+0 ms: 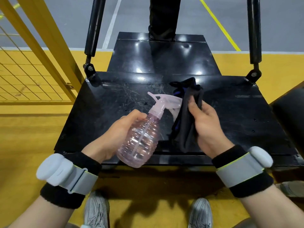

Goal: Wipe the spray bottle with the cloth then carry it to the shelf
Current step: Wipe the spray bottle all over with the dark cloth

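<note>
A clear pinkish spray bottle point(139, 139) with a pale pink trigger head is held tilted above the near edge of a black platform point(102, 102). My left hand point(115, 134) grips the ribbed body from the left. My right hand point(207, 127) is closed on a dark cloth point(185, 122) with blue trim. The cloth hangs beside the bottle and touches the trigger head on its right side. Part of the cloth trails onto the platform behind the hands.
Two black struts point(94, 30) point(254, 30) rise from the platform's far corners. A yellow mesh fence point(29, 66) stands at the left. Someone's dark legs point(162, 18) stand at the far end. A black block point(289, 109) sits at the right, and the floor below is yellow.
</note>
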